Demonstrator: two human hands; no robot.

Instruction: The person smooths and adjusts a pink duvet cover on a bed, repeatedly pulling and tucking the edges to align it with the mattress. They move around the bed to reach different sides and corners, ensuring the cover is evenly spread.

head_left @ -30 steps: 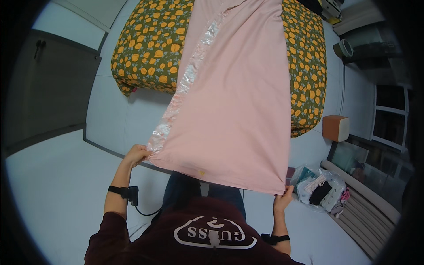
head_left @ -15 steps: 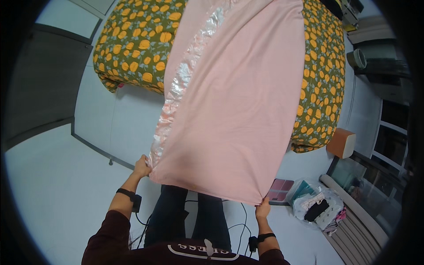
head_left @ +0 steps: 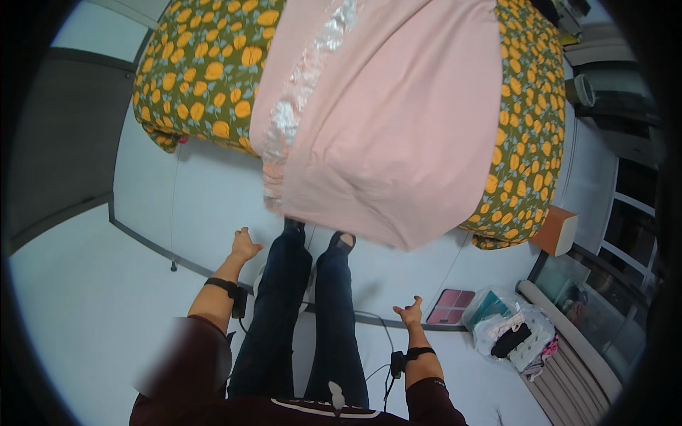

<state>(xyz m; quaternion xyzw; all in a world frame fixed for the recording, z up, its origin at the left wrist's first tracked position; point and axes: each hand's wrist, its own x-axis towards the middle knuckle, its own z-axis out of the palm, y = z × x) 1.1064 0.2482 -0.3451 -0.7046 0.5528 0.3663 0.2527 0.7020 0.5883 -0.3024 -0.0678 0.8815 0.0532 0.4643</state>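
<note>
A pink cloth panel (head_left: 405, 128), perhaps a blanket or cover, lies over the bed and hangs down at its near side. Along its left part runs a shiny, crinkled silvery strip (head_left: 293, 106). Beneath it shows the green bedding (head_left: 202, 78) with its yellow flower-like pattern. Below the cloth's lower left corner my left hand (head_left: 246, 245) is empty, fingers apart. My right hand (head_left: 409, 311) is likewise empty with fingers spread, below the lower right corner. Neither hand touches the cloth. Both wrists wear black straps.
My feet stand on the pale floor (head_left: 206, 192) by the bed. A pink flat scale-like square (head_left: 452, 307) and a clear plastic bag of clothes (head_left: 508, 334) lie at the right. Further right is an orange box (head_left: 554, 231). Cables run behind my legs.
Both hands have let go of the cloth's near corners and opened. The near edge has swung away from me toward the bed, uncovering my feet and some floor.
</note>
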